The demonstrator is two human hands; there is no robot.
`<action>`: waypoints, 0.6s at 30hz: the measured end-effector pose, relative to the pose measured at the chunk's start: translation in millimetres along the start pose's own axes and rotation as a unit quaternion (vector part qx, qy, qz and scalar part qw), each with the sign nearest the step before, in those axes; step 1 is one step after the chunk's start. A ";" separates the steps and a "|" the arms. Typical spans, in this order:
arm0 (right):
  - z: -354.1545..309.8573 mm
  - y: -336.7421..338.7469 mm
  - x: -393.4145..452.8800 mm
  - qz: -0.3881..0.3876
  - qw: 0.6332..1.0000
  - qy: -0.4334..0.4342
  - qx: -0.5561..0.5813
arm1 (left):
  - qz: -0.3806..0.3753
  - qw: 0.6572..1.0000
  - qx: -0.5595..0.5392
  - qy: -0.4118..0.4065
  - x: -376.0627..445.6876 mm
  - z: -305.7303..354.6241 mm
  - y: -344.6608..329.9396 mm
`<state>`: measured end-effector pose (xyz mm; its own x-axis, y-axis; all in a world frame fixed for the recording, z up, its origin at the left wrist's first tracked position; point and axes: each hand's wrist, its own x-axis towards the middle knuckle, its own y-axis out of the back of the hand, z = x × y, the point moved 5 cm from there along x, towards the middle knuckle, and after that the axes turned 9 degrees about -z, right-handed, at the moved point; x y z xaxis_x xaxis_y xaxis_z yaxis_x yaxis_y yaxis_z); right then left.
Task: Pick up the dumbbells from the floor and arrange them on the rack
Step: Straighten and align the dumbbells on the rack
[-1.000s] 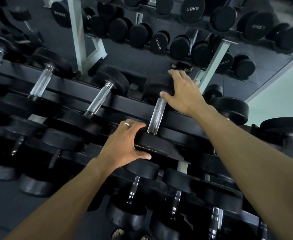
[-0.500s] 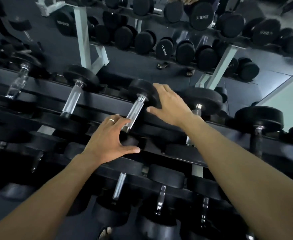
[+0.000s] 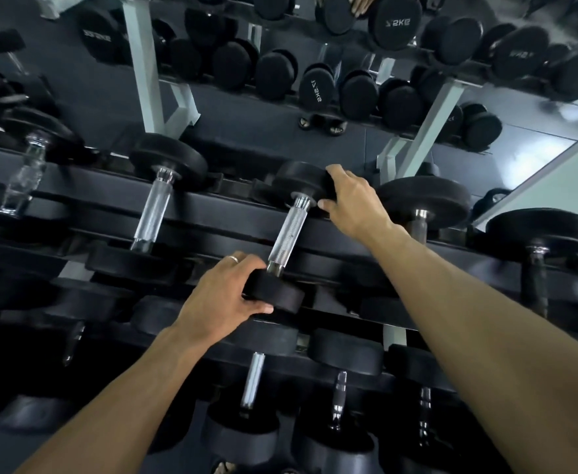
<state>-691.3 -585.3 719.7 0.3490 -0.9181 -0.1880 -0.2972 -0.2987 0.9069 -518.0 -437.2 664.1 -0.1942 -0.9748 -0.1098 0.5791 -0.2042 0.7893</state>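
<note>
With the dumbbell (image 3: 289, 230) across the rack (image 3: 212, 213), I grip both ends.
My left hand (image 3: 224, 299) clasps its near head; my right hand (image 3: 352, 200) cups the far one.

The head view looks steeply down, close over the rack (image 3: 212, 213), mirror (image 3: 417, 63) beyond.

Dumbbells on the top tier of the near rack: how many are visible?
5 dumbbells: one blurred at far left, one beside it, one held by the left hand and right hand, two further right. Others may be out of frame.
</note>
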 end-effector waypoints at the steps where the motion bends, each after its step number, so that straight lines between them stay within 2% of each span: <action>1: 0.4 -0.7 0.5 0.004 1.000 0.003 -0.004 | 0.001 1.000 -0.004 0.000 0.6 -0.9 -0.4; 11: -22.2 -0.6 14.0 -0.015 0.995 0.045 -0.086 | 0.009 0.998 -0.056 0.026 -3.6 -3.5 -10.8; 18: -22.4 0.3 12.9 -0.019 0.994 0.043 -0.094 | 0.003 0.997 -0.069 0.034 -3.6 -4.9 -12.5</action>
<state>-667.0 -591.4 726.0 0.4333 -0.8792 -0.1980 -0.1134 -0.2711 0.9558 -520.6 -431.5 651.7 -0.1396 -0.9789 -0.1493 0.6847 -0.2043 0.6996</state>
